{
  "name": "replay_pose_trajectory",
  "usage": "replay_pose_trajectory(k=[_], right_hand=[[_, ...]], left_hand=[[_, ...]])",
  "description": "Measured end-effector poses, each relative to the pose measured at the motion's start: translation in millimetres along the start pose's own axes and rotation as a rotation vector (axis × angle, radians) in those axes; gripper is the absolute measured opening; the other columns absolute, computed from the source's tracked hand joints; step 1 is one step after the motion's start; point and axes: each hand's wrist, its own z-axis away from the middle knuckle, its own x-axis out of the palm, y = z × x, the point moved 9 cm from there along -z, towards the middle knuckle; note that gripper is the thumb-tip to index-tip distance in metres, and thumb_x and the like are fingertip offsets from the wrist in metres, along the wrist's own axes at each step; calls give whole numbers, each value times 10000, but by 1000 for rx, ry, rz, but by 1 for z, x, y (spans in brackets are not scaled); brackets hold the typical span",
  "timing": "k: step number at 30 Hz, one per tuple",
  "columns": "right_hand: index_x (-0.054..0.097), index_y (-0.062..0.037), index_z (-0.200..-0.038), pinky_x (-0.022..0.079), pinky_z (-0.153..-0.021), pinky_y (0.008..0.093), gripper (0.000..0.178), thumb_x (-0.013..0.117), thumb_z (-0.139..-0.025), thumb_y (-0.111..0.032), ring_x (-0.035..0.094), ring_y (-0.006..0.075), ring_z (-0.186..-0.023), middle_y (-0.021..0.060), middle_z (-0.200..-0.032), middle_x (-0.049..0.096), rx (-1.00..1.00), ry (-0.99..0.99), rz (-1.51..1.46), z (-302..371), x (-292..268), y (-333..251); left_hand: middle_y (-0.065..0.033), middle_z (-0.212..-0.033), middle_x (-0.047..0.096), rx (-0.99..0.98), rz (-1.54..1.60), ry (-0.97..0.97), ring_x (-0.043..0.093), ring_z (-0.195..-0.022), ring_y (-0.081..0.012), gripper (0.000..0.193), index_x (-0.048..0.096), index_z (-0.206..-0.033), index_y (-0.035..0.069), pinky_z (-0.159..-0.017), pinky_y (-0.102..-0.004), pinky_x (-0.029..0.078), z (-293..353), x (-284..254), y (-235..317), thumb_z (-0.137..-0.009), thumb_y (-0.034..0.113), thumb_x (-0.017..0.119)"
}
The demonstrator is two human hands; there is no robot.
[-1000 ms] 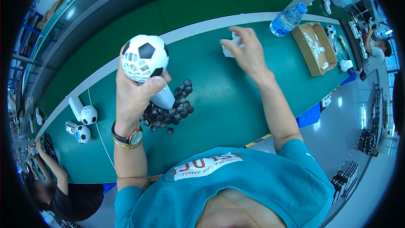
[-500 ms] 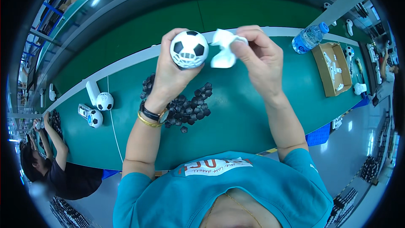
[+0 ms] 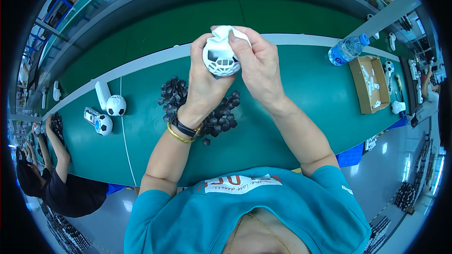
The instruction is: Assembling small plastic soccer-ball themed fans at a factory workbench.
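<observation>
Two hands, one ball, all close together near the far edge of the green table (image 3: 306, 84), roughly in line with the wearer's chest. Left hand (image 3: 202, 77): fingers curled partway around the left and lower side of the white ball (image 3: 223, 68), which has dark pentagon patches and a lattice on its near face. Grip looks firm. Right hand (image 3: 258, 63): half closed, thumb pressing a crumpled white cloth (image 3: 222, 35) against the ball's top and upper right; the fingers behind are largely hidden.

Key relation: ball sits between the palms, right of the left hand and left of the right hand. Left hand wraps it directly; right hand meets it mainly through the cloth. Lattice faces the wearer, cloth covers the top. Long axis: cannot tell, anything beneath the ball being hidden.

Surroundings: loose black pentagons (image 3: 223, 120) lie below and around the left forearm. Two ball-headed devices (image 3: 116, 105) rest to the left; a water bottle (image 3: 346, 51) and cardboard box (image 3: 359, 89) stand to the right.
</observation>
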Motion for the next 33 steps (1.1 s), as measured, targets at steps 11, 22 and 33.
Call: replay_pose_trajectory(k=[11,22,33], right_hand=[[598,44,-1167,491,-887,293,325,496,-963,-188,610,174,-1036,119,-1130,638,46,-142,134,-5,14,-5],[485,31,-1292,399,-1028,363,368,406,-992,-167,529,223,-1185,154,-1240,573,30,-22,-428,-20,-32,-4],[521,34,-1246,387,-1047,376,340,404,-993,-160,524,230,-1199,160,-1271,556,-186,-109,-18,-4,35,12]], left_hand=[[-129,-1141,518,32,-36,7,578,-1041,-204,712,337,-1281,36,-851,-312,501,3,0,5,-707,-31,752],[-108,-1140,514,-61,59,-3,567,-1061,-190,712,344,-1273,47,-865,-290,500,1,-14,-7,-695,-31,753],[-89,-1139,523,-110,201,90,578,-1035,-171,713,343,-1263,45,-844,-280,523,5,-29,-17,-681,-57,742]])
